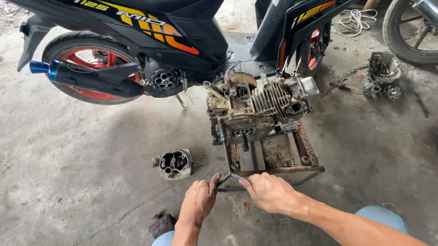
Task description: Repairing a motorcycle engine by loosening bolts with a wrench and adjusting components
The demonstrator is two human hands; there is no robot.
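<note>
Steel wrench [228, 166] (a Y-shaped one) stands with its long shaft on the engine [255, 108], which sits on a rusty stand [307, 154] before a black scooter [166, 21]. The left hand [198, 199] and right hand [268, 190] each clench one arm of it.

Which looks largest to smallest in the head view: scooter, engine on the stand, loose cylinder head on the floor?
1. Scooter
2. Engine
3. Cylinder head
Both hands, left and right, grip a Y-wrench.
</note>
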